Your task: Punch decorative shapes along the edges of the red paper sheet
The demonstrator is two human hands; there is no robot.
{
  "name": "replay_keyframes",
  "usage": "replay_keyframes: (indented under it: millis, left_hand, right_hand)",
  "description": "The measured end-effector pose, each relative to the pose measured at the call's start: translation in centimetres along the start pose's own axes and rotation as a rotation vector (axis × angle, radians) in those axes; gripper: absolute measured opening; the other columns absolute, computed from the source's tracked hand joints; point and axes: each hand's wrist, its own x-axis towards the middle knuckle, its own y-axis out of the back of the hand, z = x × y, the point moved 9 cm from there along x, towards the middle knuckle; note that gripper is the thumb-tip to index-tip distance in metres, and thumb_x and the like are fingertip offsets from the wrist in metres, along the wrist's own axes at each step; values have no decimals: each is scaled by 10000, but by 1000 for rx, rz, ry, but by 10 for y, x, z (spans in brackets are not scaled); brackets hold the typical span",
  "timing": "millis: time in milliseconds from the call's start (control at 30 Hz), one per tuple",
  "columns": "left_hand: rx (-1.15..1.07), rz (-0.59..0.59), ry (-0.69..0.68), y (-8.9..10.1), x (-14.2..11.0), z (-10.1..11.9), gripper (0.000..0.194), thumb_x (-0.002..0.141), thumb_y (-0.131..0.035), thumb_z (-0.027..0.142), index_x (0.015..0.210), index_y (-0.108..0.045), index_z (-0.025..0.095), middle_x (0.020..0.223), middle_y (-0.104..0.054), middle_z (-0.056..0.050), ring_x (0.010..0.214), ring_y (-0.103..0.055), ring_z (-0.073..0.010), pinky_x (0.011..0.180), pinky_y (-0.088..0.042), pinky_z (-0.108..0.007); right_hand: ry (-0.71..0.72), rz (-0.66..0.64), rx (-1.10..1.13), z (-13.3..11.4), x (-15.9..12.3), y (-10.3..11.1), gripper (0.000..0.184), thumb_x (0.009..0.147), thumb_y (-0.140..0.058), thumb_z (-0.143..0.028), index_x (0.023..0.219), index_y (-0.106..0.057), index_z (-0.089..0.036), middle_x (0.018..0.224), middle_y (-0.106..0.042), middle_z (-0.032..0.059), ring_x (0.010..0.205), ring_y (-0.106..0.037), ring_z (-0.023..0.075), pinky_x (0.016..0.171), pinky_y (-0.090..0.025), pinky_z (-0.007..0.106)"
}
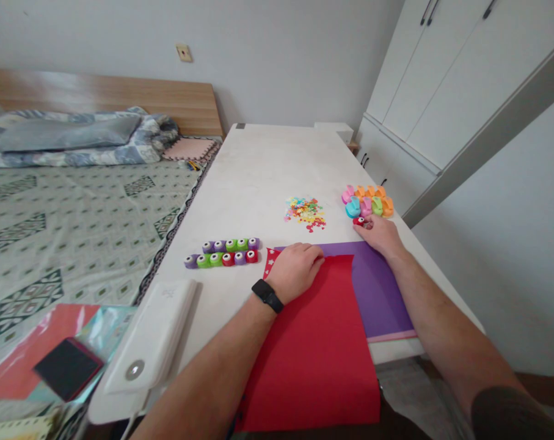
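Note:
My left hand (pixel 295 272) lies flat on the top edge of a red paper sheet (pixel 313 354), which overlaps a purple paper sheet (pixel 380 287). A black watch (pixel 267 296) circles that wrist. My right hand (pixel 375 235) rests at the purple sheet's far edge, its fingers gripping a small red craft punch (pixel 360 221). Just beyond it stands a cluster of pastel craft punches (pixel 366 201). Colourful paper cut-outs (pixel 306 214) lie scattered to their left. Two rows of purple, green and red craft punches (pixel 226 253) sit left of my left hand.
A red sheet with star-shaped holes (pixel 271 263) lies under my left hand's edge. The long white table (pixel 258 165) runs forward, with a white device (pixel 151 336) at its left. Beside it are a bed (pixel 75 232), a dark tablet (pixel 68 368), and white cupboards (pixel 455 79) at right.

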Motion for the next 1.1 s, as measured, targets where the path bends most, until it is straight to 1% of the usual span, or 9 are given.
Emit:
replay_keyframes:
  millis: [233, 400, 467, 567, 700, 800, 867, 933, 1100]
  left_hand:
    - [-47, 55, 66, 10, 0, -4, 220, 1033, -477, 284, 1041, -673, 186, 997, -726, -88, 956, -679, -213, 889, -536, -346]
    - [-118, 115, 124, 21, -3, -9, 204, 1028, -487, 295, 1031, -665, 194, 1000, -724, -75, 939, -681, -202, 872, -536, -325]
    - [-129, 144, 148, 25, -3, -11, 194, 1023, -498, 295, 1022, -665, 196, 1001, -725, -72, 929, -679, -202, 851, -530, -319]
    - [-141, 201, 176, 34, -4, -15, 194, 1022, -500, 299, 983, -659, 195, 971, -727, -67, 906, -673, -201, 821, -516, -314]
    - [-162, 289, 214, 47, -4, -19, 196, 1024, -494, 302, 974, -653, 200, 957, -735, -54, 902, -669, -196, 805, -502, -311]
    - [-149, 296, 253, 49, -5, -23, 164, 1002, -524, 282, 958, -658, 199, 942, -742, -50, 874, -672, -197, 780, -493, -310]
    - [-123, 253, 280, 44, -5, -27, 161, 985, -545, 282, 926, -666, 195, 911, -747, -53, 841, -677, -206, 747, -488, -314]
    - [-97, 205, 312, 36, -6, -32, 168, 972, -558, 290, 908, -679, 193, 896, -754, -61, 828, -686, -220, 727, -487, -321]
    - [-101, 121, 381, 17, -8, -41, 188, 967, -561, 298, 940, -711, 187, 920, -766, -82, 835, -702, -227, 764, -512, -328]
  right_hand:
    - [-21, 26, 18, -1, -5, 4, 400, 850, -648, -551, 1053, -718, -213, 922, -756, 76, 845, -686, 243, 701, -452, 326]
    - [-33, 225, 191, -16, -13, 41, 461, 832, -674, -565, 1087, -717, -182, 871, -745, 84, 784, -677, 237, 722, -495, 346]
    - [25, 276, 295, -36, -16, 61, 426, 847, -678, -540, 1066, -719, -177, 878, -744, 83, 775, -674, 220, 737, -507, 341]
    - [144, 260, 419, -77, -19, 92, 403, 869, -677, -537, 1073, -710, -191, 860, -727, 71, 714, -647, 194, 687, -507, 330]
    - [364, 171, 561, -149, -28, 131, 338, 862, -720, -503, 1030, -700, -210, 849, -683, 59, 704, -602, 178, 630, -489, 308]
    - [476, 64, 635, -200, -36, 146, 297, 843, -765, -443, 1008, -702, -203, 845, -649, 52, 758, -590, 179, 630, -473, 288]
    - [564, -16, 644, -234, -43, 145, 276, 822, -795, -403, 978, -704, -194, 853, -637, 50, 808, -587, 185, 657, -470, 279]
    - [661, -114, 573, -268, -50, 132, 251, 820, -797, -372, 961, -701, -188, 862, -633, 49, 840, -590, 189, 690, -467, 278]
    - [842, -290, 326, -339, -63, 66, 271, 845, -751, -354, 1031, -713, -159, 929, -700, 64, 828, -613, 182, 762, -457, 308]
